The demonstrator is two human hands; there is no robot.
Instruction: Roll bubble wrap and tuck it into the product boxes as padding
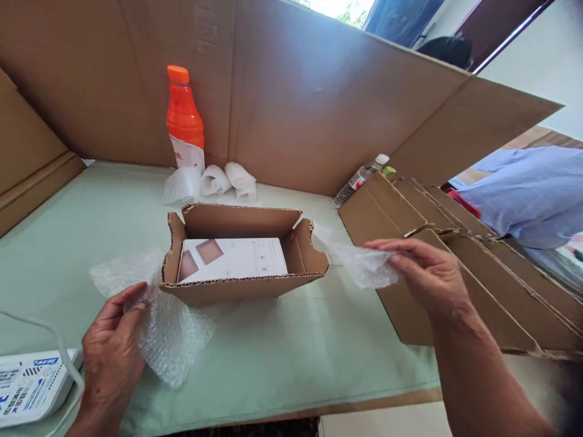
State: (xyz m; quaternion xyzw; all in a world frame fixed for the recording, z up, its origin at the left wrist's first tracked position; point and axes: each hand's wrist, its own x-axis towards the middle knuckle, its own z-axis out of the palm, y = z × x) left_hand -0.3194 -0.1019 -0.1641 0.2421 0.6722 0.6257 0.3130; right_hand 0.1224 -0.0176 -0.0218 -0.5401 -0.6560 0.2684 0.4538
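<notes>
Bubble wrap [168, 340] spans beneath the open carton [241, 267] on the worktop [291, 340]; left hand [112, 352] pinches one end, right hand [421, 273] the other; wrapping stage; next, fold both ends over the white box [232, 260].

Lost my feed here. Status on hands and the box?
Left hand pinching bubble wrap sheet. Right hand pinching second wrap piece. Open cardboard box between them, white carton inside. Flat cartons stacked right.
</notes>
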